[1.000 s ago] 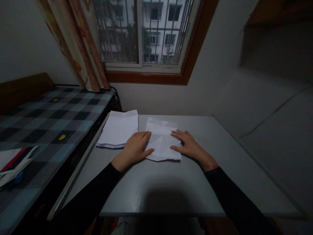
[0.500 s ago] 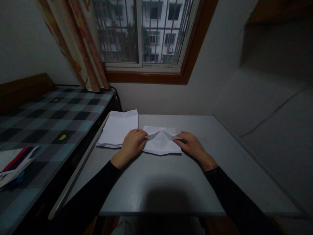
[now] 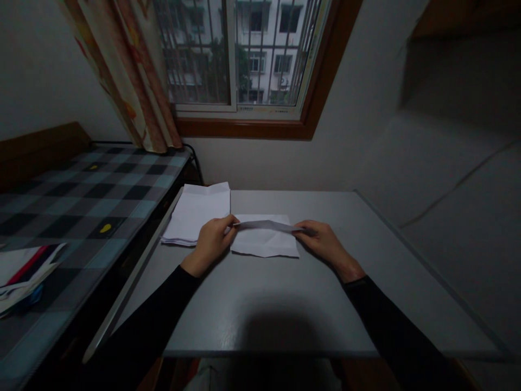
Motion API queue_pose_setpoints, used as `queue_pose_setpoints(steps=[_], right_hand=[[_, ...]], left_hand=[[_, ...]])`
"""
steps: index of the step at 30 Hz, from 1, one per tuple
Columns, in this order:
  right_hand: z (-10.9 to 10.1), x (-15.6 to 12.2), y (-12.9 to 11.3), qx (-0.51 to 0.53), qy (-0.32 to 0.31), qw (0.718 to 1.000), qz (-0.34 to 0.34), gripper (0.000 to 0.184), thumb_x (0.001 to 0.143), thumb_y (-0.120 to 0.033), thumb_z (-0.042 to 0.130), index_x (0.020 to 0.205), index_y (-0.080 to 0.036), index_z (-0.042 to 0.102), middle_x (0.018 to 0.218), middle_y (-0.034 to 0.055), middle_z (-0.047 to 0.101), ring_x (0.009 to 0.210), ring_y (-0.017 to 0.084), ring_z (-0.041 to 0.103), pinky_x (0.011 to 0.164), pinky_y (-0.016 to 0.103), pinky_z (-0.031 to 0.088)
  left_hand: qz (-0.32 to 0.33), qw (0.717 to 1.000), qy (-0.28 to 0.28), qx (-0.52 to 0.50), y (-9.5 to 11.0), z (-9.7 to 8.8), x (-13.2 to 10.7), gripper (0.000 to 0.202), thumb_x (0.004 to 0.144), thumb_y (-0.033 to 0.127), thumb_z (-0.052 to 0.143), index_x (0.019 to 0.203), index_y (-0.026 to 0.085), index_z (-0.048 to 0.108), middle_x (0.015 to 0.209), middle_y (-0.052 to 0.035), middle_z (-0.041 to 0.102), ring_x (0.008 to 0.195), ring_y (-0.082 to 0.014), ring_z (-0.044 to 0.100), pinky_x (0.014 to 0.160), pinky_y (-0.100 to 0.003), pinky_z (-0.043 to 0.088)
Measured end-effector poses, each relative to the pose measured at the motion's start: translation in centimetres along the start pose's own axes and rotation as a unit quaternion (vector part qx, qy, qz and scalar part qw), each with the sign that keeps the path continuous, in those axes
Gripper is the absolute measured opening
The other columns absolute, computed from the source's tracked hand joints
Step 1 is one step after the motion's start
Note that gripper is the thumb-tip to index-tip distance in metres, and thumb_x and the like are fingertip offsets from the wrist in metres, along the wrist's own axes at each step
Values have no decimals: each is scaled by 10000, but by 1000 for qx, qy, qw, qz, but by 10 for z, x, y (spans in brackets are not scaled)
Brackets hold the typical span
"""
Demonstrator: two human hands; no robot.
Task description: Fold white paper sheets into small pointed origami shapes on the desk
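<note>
A creased sheet of white paper (image 3: 266, 243) lies partly folded on the grey table, with a raised flap running across it from side to side. My left hand (image 3: 214, 237) pinches the flap's left end between thumb and fingers. At the opposite end, my right hand (image 3: 319, 239) grips the flap's right end the same way. The flap is nearly straight between them and casts its shaded side toward me. Close beyond my left hand sits a stack of white paper (image 3: 199, 212).
The table (image 3: 260, 315) stands against the wall below a barred window (image 3: 264, 60). To its left is a bed (image 3: 101, 201) with a checked cover, and some printed bags or papers (image 3: 24, 271) lie on it. A curtain (image 3: 134, 81) hangs beside the window.
The flap went from a peaked, pointed shape to a nearly straight strip. My hands moved slightly apart, the left one a little to the left, still gripping the paper.
</note>
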State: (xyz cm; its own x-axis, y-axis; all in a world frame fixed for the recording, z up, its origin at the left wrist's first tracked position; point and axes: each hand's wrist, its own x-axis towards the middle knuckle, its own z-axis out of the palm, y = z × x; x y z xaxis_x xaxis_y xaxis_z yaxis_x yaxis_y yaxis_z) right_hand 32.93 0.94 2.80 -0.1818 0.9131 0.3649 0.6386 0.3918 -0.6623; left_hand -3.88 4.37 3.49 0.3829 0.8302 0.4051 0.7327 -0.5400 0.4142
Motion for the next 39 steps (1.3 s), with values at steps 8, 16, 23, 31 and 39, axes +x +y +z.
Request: queue_pose_setpoints(steps=[8, 16, 23, 31, 39], right_hand=[[-2, 0, 3, 16, 20, 1000, 2, 159, 1055, -369, 626, 1058, -246, 727, 974, 56, 820, 894, 272, 781, 840, 396, 600], [2, -1, 6, 21, -7, 999, -34, 186, 999, -386, 747, 1128, -278, 826, 1080, 74, 866, 982, 295, 823, 918, 466, 648], [-11, -1, 3, -40, 87, 985, -144, 140, 1033, -275, 712, 1107, -290, 831, 1175, 65, 874, 1120, 295, 818, 1052, 539, 620], [-14, -2, 20, -89, -53, 986, -133, 271, 1012, -172, 598, 1101, -282, 828, 1245, 64, 863, 1220, 294, 793, 1048, 536, 650], [-14, -2, -7, -124, -60, 984, -115, 285, 1009, -187, 575, 1128, -253, 826, 1186, 85, 863, 1107, 306, 793, 1069, 568, 612]], left_hand=[[83, 994, -62, -38, -3, -3, 0, 117, 999, 256, 755, 1115, 253, 765, 1110, -60, 836, 1088, -293, 775, 1009, -440, 564], [99, 995, 4, 9, -5, -6, -1, 259, 962, 116, 642, 1156, 263, 731, 1091, -56, 847, 1019, -285, 787, 927, -436, 608], [221, 967, 125, -2, -2, -4, 2, 215, 1092, 116, 566, 1154, 237, 732, 1236, -57, 855, 1189, -241, 805, 1082, -482, 579], [269, 960, -71, 35, -6, 4, -5, 255, 1101, 129, 546, 1278, 202, 714, 1235, -88, 844, 1078, -240, 811, 1010, -451, 623], [201, 969, -146, 12, 3, -4, -8, 347, 1032, 118, 540, 1315, 222, 712, 1241, -77, 824, 1145, -261, 776, 1037, -437, 598]])
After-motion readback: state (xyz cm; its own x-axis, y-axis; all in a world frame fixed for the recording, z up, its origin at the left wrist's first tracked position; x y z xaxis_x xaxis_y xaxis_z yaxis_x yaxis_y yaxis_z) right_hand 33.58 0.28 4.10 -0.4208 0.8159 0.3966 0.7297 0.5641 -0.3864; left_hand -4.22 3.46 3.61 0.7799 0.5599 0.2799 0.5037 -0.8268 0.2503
